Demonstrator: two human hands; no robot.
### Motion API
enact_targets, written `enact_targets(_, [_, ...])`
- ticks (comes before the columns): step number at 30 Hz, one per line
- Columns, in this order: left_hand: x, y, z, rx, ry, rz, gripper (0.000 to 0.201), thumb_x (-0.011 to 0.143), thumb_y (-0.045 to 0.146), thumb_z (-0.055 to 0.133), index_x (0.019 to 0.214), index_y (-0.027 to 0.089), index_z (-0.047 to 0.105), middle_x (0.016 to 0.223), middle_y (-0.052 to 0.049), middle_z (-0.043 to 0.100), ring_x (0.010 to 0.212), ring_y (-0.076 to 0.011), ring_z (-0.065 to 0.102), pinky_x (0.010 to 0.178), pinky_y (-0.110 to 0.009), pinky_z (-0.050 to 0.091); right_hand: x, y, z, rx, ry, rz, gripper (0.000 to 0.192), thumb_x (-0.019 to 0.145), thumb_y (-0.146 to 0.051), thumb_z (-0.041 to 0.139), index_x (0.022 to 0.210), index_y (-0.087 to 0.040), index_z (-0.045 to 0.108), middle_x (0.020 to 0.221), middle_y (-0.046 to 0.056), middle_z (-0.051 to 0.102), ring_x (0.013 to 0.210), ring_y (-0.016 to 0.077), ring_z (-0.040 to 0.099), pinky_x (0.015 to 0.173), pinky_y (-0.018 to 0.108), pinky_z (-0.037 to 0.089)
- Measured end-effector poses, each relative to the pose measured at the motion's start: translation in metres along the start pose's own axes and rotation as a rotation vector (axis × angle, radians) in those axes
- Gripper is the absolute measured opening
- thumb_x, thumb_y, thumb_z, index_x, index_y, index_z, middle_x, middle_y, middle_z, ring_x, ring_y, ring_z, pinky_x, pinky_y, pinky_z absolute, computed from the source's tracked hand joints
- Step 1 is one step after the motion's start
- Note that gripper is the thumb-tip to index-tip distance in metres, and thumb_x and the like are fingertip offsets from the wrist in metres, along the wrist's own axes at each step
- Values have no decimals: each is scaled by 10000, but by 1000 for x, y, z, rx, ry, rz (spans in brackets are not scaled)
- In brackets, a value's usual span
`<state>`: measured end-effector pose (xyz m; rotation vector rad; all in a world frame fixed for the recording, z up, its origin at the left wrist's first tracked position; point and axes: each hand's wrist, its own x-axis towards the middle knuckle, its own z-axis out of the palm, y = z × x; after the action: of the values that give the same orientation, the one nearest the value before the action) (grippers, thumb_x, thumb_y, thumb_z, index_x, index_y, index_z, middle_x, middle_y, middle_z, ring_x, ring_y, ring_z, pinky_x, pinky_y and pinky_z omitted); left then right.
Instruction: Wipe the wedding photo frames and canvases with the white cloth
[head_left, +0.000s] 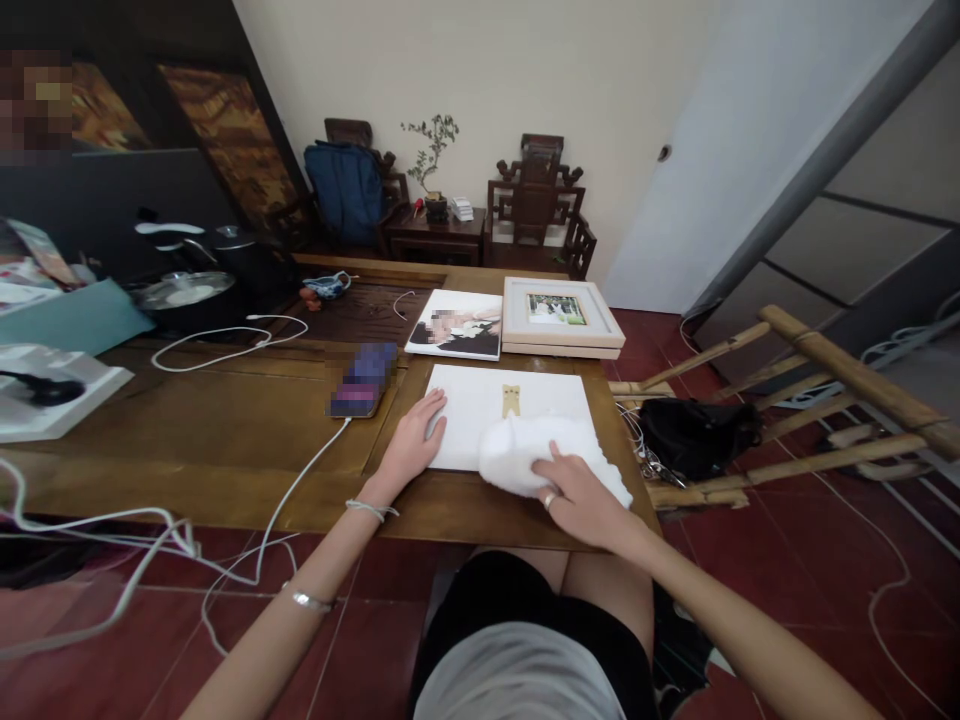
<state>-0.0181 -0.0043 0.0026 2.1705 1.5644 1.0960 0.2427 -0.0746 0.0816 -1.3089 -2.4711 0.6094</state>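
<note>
A white flat board [480, 400] with a small tan figure near its top lies on the wooden table [225, 420] in front of me. My left hand [416, 440] rests flat on the board's left edge, fingers apart. My right hand [577, 495] presses on a white fluffy cloth [525, 450] that lies over the board's lower right part. Behind the board lie a photo print [457, 325] and a light wooden picture frame [559, 315].
A phone [362, 380] with a white cable lies left of the board. Pots [187, 290], a teal sheet and a white box stand at the far left. A bamboo rack [810, 400] and a black bag [697, 435] stand right of the table. Cables trail across the floor.
</note>
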Motion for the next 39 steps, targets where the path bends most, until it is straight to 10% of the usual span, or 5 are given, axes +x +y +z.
enact_targets(11, [1, 2, -1, -11, -5, -14, 363, 850, 263, 440, 1142, 110, 593, 1292, -149, 550, 1237, -240, 481, 1080, -429, 338, 141, 51, -24, -10, 166, 51, 245, 739, -126, 345, 800, -167, 579, 905, 72, 652, 856, 223, 559, 753, 286, 384])
enact_targets(16, [1, -1, 0, -10, -3, -1, 374, 853, 261, 437, 1147, 90, 591, 1288, -164, 550, 1237, -241, 480, 1080, -418, 340, 128, 27, -4, -75, 131, 26, 270, 741, -94, 365, 836, -159, 610, 867, 97, 671, 866, 244, 582, 823, 334, 374])
enact_targets(27, [1, 4, -2, 5, -10, -7, 370, 855, 255, 426, 1156, 107, 584, 1302, -155, 539, 1244, -242, 472, 1079, -429, 336, 1, -40, 28, -110, -58, -149, 236, 760, -100, 435, 885, -176, 621, 1116, 134, 615, 1181, 260, 466, 1039, 508, 190])
enact_targets(32, [1, 2, -1, 15, -10, -11, 364, 852, 257, 434, 1156, 126, 583, 1308, -141, 538, 1246, -241, 470, 1076, -441, 338, 40, -33, 19, -168, -37, -102, 248, 776, -113, 424, 904, -178, 627, 926, 84, 662, 859, 215, 595, 977, 443, 275])
enact_targets(39, [1, -1, 0, -1, -2, 5, 363, 854, 262, 434, 1149, 116, 587, 1291, -150, 551, 1240, -236, 478, 1071, -434, 347, 136, 2, 11, -250, 57, -26, 334, 829, -120, 368, 1088, -151, 575, 1044, 139, 633, 968, 269, 566, 947, 497, 287])
